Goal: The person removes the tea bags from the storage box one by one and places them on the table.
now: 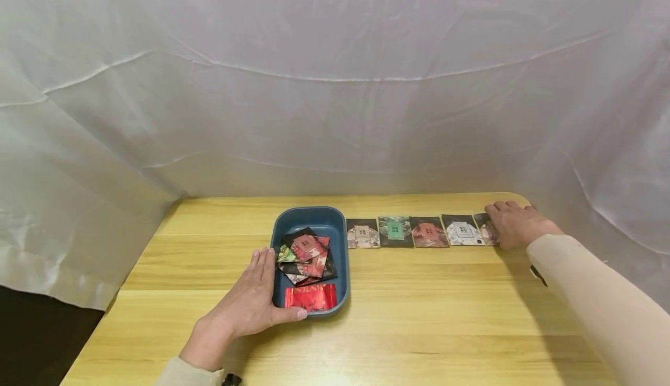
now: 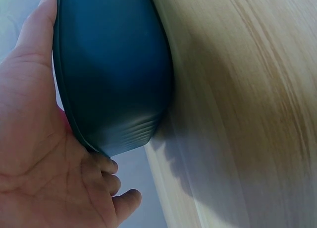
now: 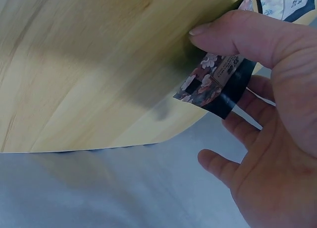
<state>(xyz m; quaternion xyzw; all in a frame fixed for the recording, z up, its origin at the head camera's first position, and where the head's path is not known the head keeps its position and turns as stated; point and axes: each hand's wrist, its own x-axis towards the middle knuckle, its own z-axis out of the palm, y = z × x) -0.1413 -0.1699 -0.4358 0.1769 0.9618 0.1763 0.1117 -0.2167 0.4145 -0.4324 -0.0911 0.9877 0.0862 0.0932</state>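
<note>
My left hand (image 1: 246, 299) lies along the left side of a blue plastic bin (image 1: 340, 258), fingers straight, thumb across its front rim. In the left wrist view, the palm (image 2: 44, 183) is against the rim of the bin (image 2: 114, 64). Inside it are a pile of dark flat sachets (image 1: 309, 249) and a shiny red packet (image 1: 311, 297). At the far right, my right hand (image 1: 518, 223) holds the end sachet (image 1: 487, 230) of a row. In the right wrist view this floral sachet (image 3: 203, 82) is between thumb and fingers, partly hidden by the thumb.
Right of the bin runs a row of sachets: a beige-labelled one (image 1: 363, 233), a green-labelled one (image 1: 395, 231), a red-labelled one (image 1: 429, 232) and a white-labelled one (image 1: 463, 230). The wooden table (image 1: 419, 316) ends at a pale curtain (image 1: 366, 130) behind.
</note>
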